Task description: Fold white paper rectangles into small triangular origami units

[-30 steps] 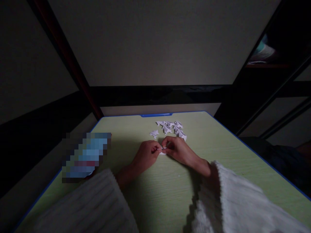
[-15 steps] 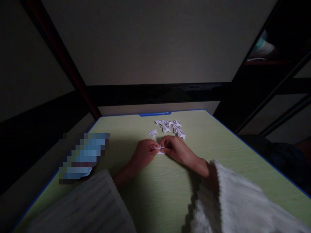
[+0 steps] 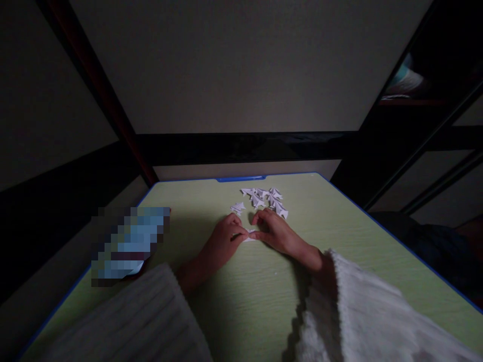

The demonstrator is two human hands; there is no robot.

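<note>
Dim scene, pale green desk (image 3: 241, 301) with a blue rim, seen from above and behind the arms. Near the middle of the desk, slightly toward 12 o'clock: a small white folded paper piece (image 3: 249, 235), lying on the surface between both hands. Left hand (image 3: 223, 240) at 9 o'clock of the piece, fingers curled, thumb and forefinger tips pressed together on its left end. Right hand (image 3: 274, 232) at 3 o'clock of it, grip likewise pinching the right end, other fingers arched above the desk. Fingertips of the two hands almost meeting over the paper (exact fold too small and too dark to make out). Both wrists emerging from thick white ribbed sleeves (image 3: 143, 322) at 6 o'clock, covering the near edge of the desk.

Beyond the hands, toward 12 o'clock: a loose cluster of white folded paper shapes (image 3: 268, 197), pointed like little wings, some touching each other. One single shape (image 3: 238, 207) lying apart from the cluster, at about 11 o'clock from the held piece. At 9 o'clock, on the left edge of the desk, a blurred bluish object (image 3: 128, 241). Dark frame bars and a plain wall behind the far rim.
</note>
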